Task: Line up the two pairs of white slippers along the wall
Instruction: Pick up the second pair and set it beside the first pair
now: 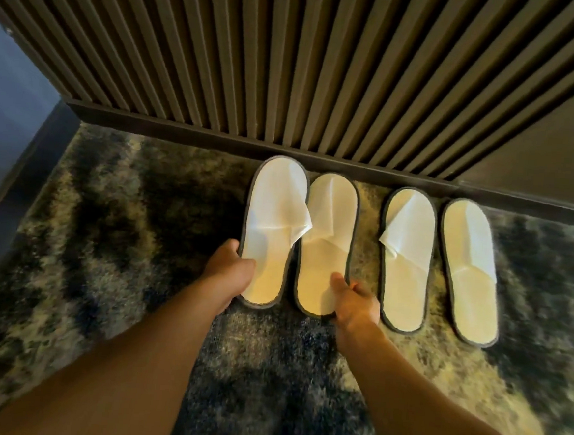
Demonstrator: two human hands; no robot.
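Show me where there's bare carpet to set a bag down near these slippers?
Free: carpet left of the left pair, and right of the right pair. Crowded: the narrow strip between pairs, where the right hand sits; the left hand grips the leftmost slipper.

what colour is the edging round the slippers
Dark grey trim around the white slippers, seen in the head view.

Hotel-like room: disposable slippers [369, 247], shaggy carpet [105, 237], slatted wall [291, 63].

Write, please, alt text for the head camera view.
Two hands hold the heels of the left pair of white slippers: left hand, right hand. The right pair lies beside it on patterned carpet, toes toward the slatted wall.
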